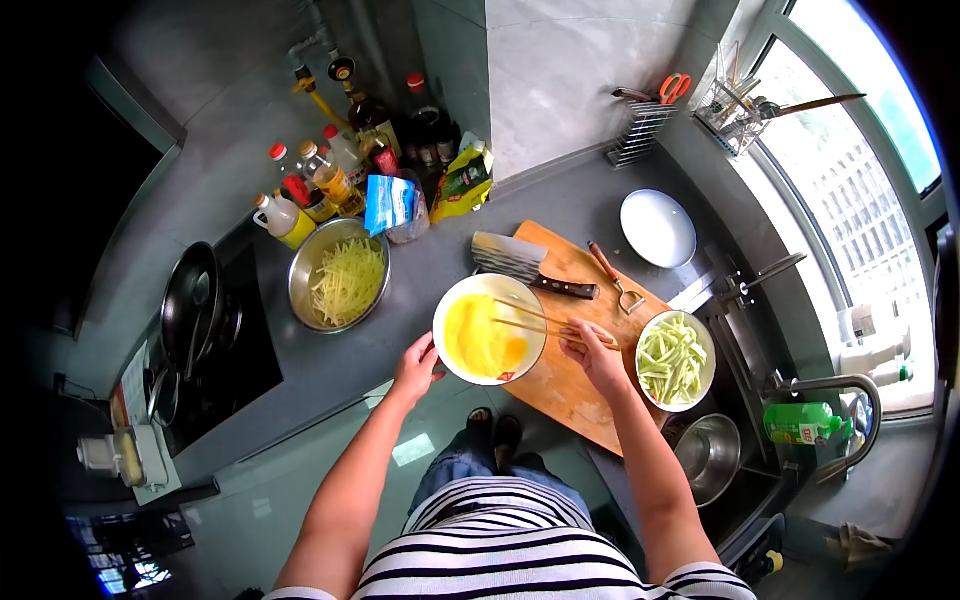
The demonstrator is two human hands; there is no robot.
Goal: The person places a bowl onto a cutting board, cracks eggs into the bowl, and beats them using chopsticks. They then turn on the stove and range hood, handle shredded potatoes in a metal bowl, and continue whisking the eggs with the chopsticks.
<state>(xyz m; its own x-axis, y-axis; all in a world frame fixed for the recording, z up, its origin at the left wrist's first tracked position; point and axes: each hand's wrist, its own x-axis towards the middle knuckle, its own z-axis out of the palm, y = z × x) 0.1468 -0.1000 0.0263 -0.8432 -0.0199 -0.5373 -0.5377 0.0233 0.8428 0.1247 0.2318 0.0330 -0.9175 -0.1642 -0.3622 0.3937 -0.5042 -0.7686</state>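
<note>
My left hand (415, 371) grips the left rim of a white bowl (447, 362) that holds yellow beaten egg (478, 335). Between the fingers of my right hand (592, 352) is a pair of wooden chopsticks (540, 322), their tips reaching into the egg. The bowl is over the left edge of a wooden cutting board (560, 395). Just behind the bowl lie a cleaver (510, 257) with a dark handle and a peeler (612, 275). Right of my right hand stands a bowl of pale green strips (675, 362).
A metal bowl of shredded pale vegetable (347, 282) stands left, near several sauce bottles (320, 175). A black wok (190, 310) sits on the stove. A white plate (658, 228) lies at the back right. The sink area holds a metal basin (712, 458), faucet (865, 385) and green bottle (800, 423).
</note>
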